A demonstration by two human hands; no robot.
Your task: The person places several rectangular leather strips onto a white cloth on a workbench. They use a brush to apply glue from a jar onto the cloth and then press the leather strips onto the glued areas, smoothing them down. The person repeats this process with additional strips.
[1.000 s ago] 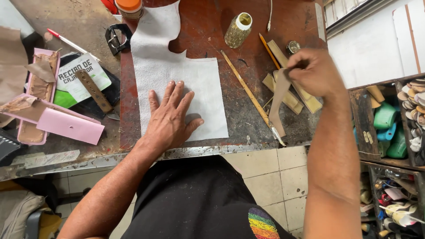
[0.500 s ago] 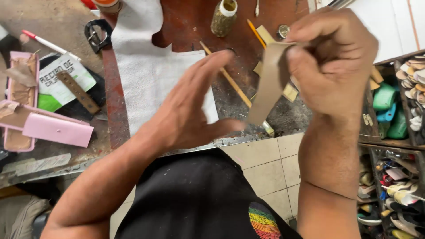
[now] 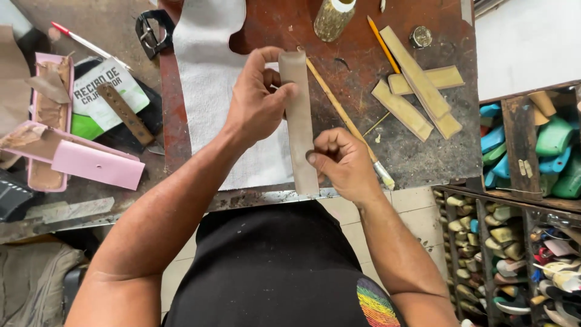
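Head view: both hands are on one long tan strip (image 3: pixel 299 121), held lengthwise above the tabletop (image 3: pixel 417 157). Left hand (image 3: pixel 259 100) is closed on the strip's far end, thumb over the top edge, fingers curled behind. Right hand (image 3: pixel 342 160) is curled shut and pinches the near end by the tabletop's front edge. The strip hangs over a white cloth sheet (image 3: pixel 209 91).

Risks, my judgement:
- grip is only at the ends, so the middle could bow or twist if either hand relaxes
- the near end sits at the tabletop edge; a slip would likely drop it to the floor
- the brush (image 3: pixel 345 115) lies just right of the strip, under the right hand; a sweep of the wrist could knock it off or smear the strip

Packages and labels:
- white-and-green printed pad (image 3: pixel 103 97), left of the cloth, rectangular, a dark strap across it
- pink flat box (image 3: pixel 51 127), far left, open
- pink lid (image 3: pixel 91 162), tilted against the box
- speckled bottle (image 3: pixel 331 18), top centre, white cap
- small round tin (image 3: pixel 420 36), top right
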